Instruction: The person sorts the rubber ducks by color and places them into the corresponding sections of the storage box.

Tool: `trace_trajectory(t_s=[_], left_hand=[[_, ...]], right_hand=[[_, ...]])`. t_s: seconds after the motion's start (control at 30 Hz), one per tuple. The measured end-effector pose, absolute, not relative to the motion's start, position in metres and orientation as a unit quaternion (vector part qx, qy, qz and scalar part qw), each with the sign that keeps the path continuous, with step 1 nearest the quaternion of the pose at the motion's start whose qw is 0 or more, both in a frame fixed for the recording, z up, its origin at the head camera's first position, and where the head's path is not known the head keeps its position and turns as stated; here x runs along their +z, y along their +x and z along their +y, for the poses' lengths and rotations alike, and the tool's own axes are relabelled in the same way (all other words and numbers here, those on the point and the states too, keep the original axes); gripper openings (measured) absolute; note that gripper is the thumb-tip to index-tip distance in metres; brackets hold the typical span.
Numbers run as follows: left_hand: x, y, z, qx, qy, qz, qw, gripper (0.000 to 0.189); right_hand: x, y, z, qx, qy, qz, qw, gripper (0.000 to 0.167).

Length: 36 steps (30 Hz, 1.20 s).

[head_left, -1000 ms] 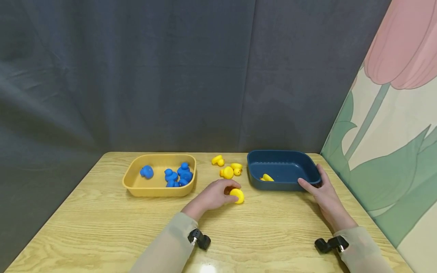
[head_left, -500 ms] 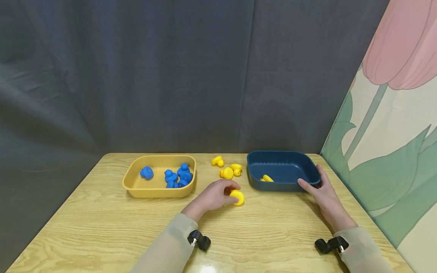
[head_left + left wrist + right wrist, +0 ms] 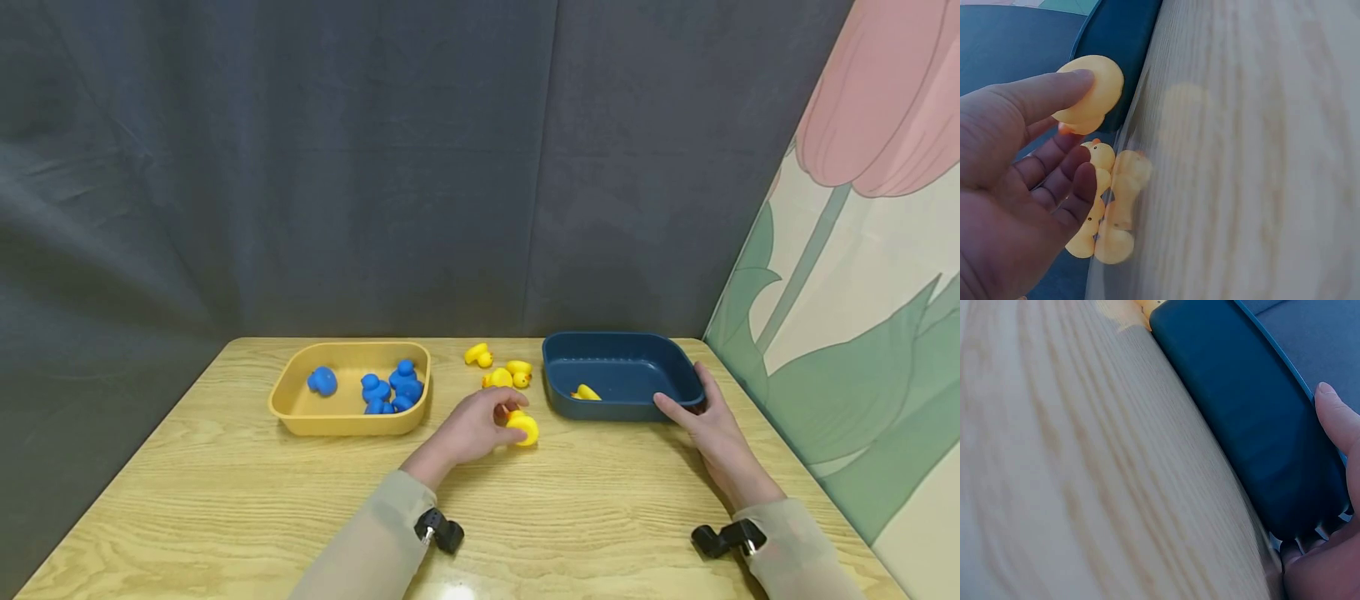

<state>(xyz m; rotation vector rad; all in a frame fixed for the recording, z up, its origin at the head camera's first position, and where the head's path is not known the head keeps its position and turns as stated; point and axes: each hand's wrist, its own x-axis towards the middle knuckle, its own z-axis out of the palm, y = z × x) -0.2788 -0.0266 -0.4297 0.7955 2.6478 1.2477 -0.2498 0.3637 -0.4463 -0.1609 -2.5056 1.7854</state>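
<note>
My left hand [image 3: 476, 425] pinches a yellow rubber duck [image 3: 527, 429] between thumb and fingers, in front of the gap between two trays. In the left wrist view this duck [image 3: 1109, 84] is raised over the wood, its orange beak pointing down. My right hand [image 3: 708, 433] grips the near right corner of a dark blue tray [image 3: 622, 411], thumb at the rim. The right wrist view has the fingers [image 3: 1291, 550] curled round the tray's end. One yellow duck [image 3: 587, 392] lies inside the blue tray. Several more yellow ducks [image 3: 500, 377] rest on the table just beyond my left hand.
A yellow tray [image 3: 348, 425] on the left holds several blue ducks [image 3: 322, 380]. Both trays stand near the back edge of the wooden table [image 3: 247, 500]. Behind it hangs a dark grey curtain [image 3: 375, 167], and a flower-painted wall [image 3: 862, 333] runs along the right.
The left hand has shifted slightly with its yellow duck, dipping a little and then rising and moving a touch to the right. The right hand and both trays keep their places.
</note>
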Motion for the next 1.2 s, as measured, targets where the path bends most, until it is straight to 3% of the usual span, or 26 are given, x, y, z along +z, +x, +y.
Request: trace_trajectory(t_s=[0.53,1.2], left_hand=[[-0.418,-0.28,-0.005,0.45,0.234,0.86,-0.063,0.047],[-0.406,-0.291,0.034,0.456,0.19,0.861,-0.116,0.045]], right_hand=[[-0.447,-0.248,0.364,0.581,-0.055,-0.811,0.031,0.111],[-0.447,-0.249,0.359,0.579,-0.059,-0.813,0.028,0.111]])
